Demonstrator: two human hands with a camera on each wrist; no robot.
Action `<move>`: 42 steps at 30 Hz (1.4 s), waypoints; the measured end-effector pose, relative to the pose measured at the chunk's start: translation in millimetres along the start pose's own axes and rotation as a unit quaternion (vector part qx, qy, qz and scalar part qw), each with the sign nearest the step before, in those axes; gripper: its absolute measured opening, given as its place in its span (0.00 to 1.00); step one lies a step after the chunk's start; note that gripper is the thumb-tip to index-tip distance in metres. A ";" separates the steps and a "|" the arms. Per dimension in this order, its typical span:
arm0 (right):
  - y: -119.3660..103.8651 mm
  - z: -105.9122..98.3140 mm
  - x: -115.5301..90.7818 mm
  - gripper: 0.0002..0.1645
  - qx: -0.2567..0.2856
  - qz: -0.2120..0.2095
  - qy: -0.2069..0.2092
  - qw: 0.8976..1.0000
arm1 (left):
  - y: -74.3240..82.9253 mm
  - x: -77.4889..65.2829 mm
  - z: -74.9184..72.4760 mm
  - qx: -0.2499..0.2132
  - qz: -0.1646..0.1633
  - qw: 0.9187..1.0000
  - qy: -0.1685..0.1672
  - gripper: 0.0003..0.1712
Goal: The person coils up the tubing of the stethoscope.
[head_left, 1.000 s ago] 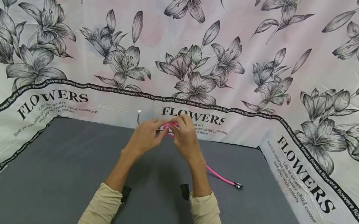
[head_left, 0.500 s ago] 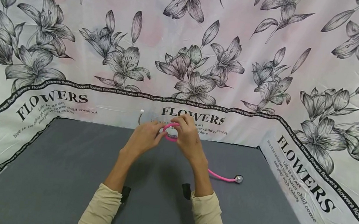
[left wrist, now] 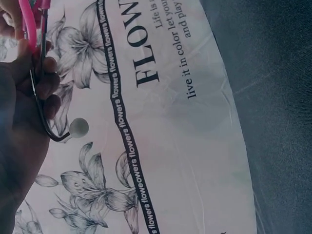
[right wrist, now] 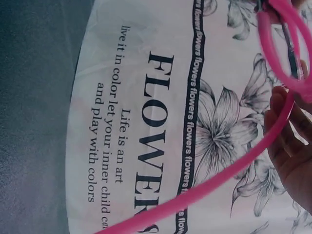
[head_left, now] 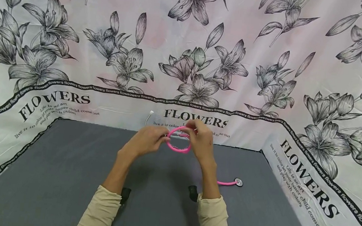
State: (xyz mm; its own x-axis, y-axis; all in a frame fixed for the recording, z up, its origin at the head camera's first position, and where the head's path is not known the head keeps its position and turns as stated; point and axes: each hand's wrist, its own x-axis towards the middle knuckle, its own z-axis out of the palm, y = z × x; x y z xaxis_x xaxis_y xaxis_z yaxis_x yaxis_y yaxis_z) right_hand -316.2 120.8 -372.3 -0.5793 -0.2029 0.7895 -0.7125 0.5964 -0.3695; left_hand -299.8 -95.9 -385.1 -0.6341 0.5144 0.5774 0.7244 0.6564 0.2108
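Both hands hold a pink stethoscope (head_left: 177, 149) up over the far side of the table. My left hand (head_left: 145, 139) pinches it where the metal ear tubes (left wrist: 38, 105) meet the pink tubing; a white eartip (left wrist: 79, 127) sticks out beyond that hand. On the other side, my right hand (head_left: 202, 141) pinches the pink tubing (right wrist: 214, 178), which makes a loop between the two hands. From the right hand the tube trails behind the forearm to the round metal chest piece (head_left: 238, 182), seen to the right of that arm in the head view.
Beneath the hands spreads a dark grey table (head_left: 73, 175). A white curtain (head_left: 119, 110) printed with black flowers and lettering rises along its back and sides. Each forearm wears a beige sleeve (head_left: 101, 211) with a black strap (head_left: 193, 193) near the wrist.
The hands have drawn apart, the right one moving rightward, and the pink loop between them has widened. The eartip has shifted right, and the chest piece has swung and turned its face.
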 end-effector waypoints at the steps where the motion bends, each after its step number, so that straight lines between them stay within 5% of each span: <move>1: 1.7 -1.7 -0.5 0.09 0.018 0.010 0.000 1.000 | 0.3 0.5 0.1 -0.002 0.008 1.000 -0.001 0.09; 8: 14.0 -6.9 -3.7 0.09 0.155 0.096 -0.026 0.983 | 3.4 1.8 -2.7 -0.024 0.012 1.000 0.004 0.07; 15: 16.9 -5.5 -5.3 0.09 0.237 0.115 -0.086 0.961 | 6.0 2.6 -6.3 -0.068 0.001 0.997 0.045 0.08; 21: 12.8 0.5 -5.6 0.13 0.248 0.152 -0.153 0.944 | 10.2 2.1 -6.4 -0.118 -0.034 0.989 0.087 0.09; 27: 7.0 9.1 -4.3 0.14 0.267 0.143 -0.196 0.933 | 15.1 3.3 -4.8 -0.141 -0.080 0.977 0.141 0.07; 38: -8.9 18.1 -9.1 0.14 0.349 0.175 -0.281 0.877 | 15.5 5.2 1.0 -0.122 -0.161 0.951 0.234 0.09; 42: -16.4 19.1 -6.0 0.14 0.331 0.159 -0.298 0.881 | 16.2 5.9 1.9 -0.099 -0.181 0.944 0.258 0.11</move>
State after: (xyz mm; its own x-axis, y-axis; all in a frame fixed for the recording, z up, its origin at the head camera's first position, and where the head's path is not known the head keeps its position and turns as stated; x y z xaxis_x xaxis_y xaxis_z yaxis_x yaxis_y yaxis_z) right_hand -308.6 97.4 -380.4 -0.7555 -0.5967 0.2706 -0.4378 0.1525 -0.8861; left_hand -292.3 -81.2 -379.7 -0.6703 -0.0951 0.7360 0.5539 0.5960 0.5814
